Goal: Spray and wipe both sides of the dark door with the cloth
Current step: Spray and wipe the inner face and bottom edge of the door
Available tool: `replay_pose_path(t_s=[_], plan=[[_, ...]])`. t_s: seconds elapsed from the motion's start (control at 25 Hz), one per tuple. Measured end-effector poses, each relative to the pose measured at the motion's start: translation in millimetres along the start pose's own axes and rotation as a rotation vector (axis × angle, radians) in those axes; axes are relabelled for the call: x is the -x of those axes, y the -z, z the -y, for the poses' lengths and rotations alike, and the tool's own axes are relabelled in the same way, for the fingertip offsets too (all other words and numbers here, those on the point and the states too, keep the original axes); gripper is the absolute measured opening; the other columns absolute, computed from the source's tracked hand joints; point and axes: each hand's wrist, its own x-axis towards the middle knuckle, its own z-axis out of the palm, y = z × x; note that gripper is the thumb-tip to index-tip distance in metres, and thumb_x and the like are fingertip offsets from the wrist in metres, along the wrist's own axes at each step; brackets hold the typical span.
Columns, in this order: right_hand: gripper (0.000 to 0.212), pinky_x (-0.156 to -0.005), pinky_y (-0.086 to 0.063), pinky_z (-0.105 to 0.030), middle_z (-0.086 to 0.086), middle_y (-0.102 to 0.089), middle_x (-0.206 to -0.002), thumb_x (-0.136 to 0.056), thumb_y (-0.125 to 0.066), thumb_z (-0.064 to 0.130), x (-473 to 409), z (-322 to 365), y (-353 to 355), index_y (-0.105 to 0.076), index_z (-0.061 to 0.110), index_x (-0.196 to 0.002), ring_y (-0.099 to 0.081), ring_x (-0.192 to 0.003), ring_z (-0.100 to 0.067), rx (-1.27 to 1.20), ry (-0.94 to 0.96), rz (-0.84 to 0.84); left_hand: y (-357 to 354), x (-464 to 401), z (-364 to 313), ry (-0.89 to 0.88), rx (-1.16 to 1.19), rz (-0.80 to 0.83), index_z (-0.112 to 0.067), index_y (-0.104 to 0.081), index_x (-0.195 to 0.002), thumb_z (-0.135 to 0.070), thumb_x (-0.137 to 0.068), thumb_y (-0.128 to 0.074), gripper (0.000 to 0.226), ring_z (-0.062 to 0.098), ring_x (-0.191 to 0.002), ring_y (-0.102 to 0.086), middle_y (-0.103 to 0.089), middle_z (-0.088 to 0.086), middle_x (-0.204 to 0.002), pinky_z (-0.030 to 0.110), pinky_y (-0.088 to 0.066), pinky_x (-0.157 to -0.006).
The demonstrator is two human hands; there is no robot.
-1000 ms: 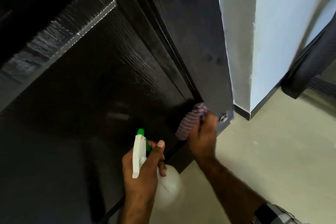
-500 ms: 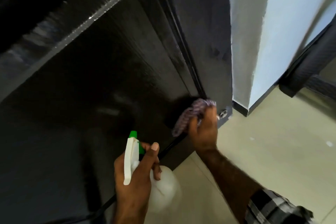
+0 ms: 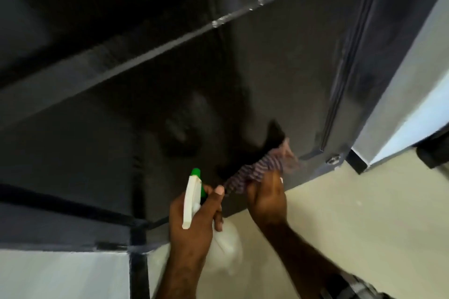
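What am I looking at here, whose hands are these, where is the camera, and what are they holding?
There is no machine: a person wears a wide-angle camera on the head, so this single view looks forward and down at their own two hands. The left hand grips a white spray bottle with a green nozzle, its trigger head pointing up. The right hand holds a striped cloth and presses it against the bottom part of the dark door, close to the door's lower edge. Below the door lies a pale tiled floor. At the right edge stands a white wall. A small metal fitting sits at the door's lower corner; what it is I cannot tell.
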Motion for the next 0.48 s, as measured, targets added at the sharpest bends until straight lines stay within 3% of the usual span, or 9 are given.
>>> replay_pose_path(t_s=[0.04, 0.12, 0.2, 0.28, 0.32, 0.4, 0.48], plan=[[0.035, -0.088, -0.058, -0.055, -0.022, -0.064, -0.115, -0.105, -0.040, 0.040, 14.5, 4.4, -5.1, -0.054, 0.013, -0.121, -0.065, -0.101, -0.042, -0.075, -0.199, 0.057, 11.4, 2.1, -1.9, 0.004, 0.006, -0.002, -0.001, -0.065, -0.087, -0.023, -0.078, -0.081, 0.029, 0.022, -0.043, -0.048, -0.061, 0.013, -0.061, 0.032, -0.047, -0.047], [0.036, -0.087, -0.059, -0.056, -0.020, -0.068, -0.111, -0.106, -0.038, 0.040, 13.7, 36.5, -4.5, -0.057, 0.013, -0.119, -0.066, -0.097, -0.037, -0.099, -0.310, 0.033, 35.1, 2.7, -5.9, 0.002, 0.009, -0.042, -0.002, -0.066, -0.087, -0.029, -0.075, -0.081, 0.034, 0.022, -0.045, -0.050, -0.063, 0.013, -0.062, 0.032, -0.049, -0.048], [0.031, -0.079, -0.058, -0.057, -0.019, -0.064, -0.102, -0.106, -0.050, 0.028, -12.4, 94.5, 13.1, -0.066, 0.001, -0.107, -0.061, -0.087, -0.036, -0.187, -0.081, -0.159, 54.6, -1.7, -11.6, -0.009, 0.029, -0.076, -0.002, -0.065, -0.087, -0.025, -0.079, -0.083, 0.029, 0.020, -0.045, -0.050, -0.062, 0.012, -0.061, 0.031, -0.049, -0.048], [0.014, -0.075, -0.052, -0.052, -0.015, -0.055, -0.103, -0.102, -0.066, 0.014, -43.5, 145.1, 37.3, -0.070, 0.002, -0.098, -0.054, -0.085, -0.037, -0.070, 0.447, -0.379, 67.9, -7.8, -17.7, -0.058, 0.043, -0.089, -0.003, -0.063, -0.085, -0.015, -0.086, -0.082, 0.022, 0.019, -0.043, -0.048, -0.060, 0.011, -0.060, 0.029, -0.047, -0.046], [0.007, -0.075, -0.046, -0.049, -0.011, -0.050, -0.103, -0.100, -0.070, 0.012, -59.8, 158.2, 44.0, -0.069, 0.005, -0.098, -0.050, -0.085, -0.036, -0.052, 0.617, -0.409, 73.8, -10.3, -18.4, -0.073, 0.049, -0.107, -0.005, -0.063, -0.085, -0.012, -0.087, -0.081, 0.020, 0.018, -0.043, -0.048, -0.059, 0.011, -0.061, 0.028, -0.046, -0.046], [0.010, -0.076, -0.042, -0.046, -0.011, -0.045, -0.101, -0.103, -0.068, 0.018, -64.5, 150.6, 30.6, -0.067, 0.009, -0.102, -0.048, -0.085, -0.034, -0.030, 0.693, -0.370, 87.4, -10.8, -15.1, -0.059, 0.057, -0.168, -0.008, -0.064, -0.089, -0.013, -0.087, -0.082, 0.019, 0.017, -0.043, -0.049, -0.061, 0.009, -0.063, 0.029, -0.049, -0.048], [0.012, -0.085, -0.046, -0.050, -0.018, -0.050, -0.107, -0.107, -0.060, 0.023, -27.4, 85.3, 1.2, -0.064, 0.013, -0.113, -0.056, -0.090, -0.038, 0.121, 0.738, -0.161, 102.0, -1.8, -10.4, 0.001, 0.061, -0.199, -0.012, -0.065, -0.094, -0.019, -0.086, -0.084, 0.021, 0.015, -0.045, -0.052, -0.064, 0.008, -0.064, 0.029, -0.052, -0.051]])
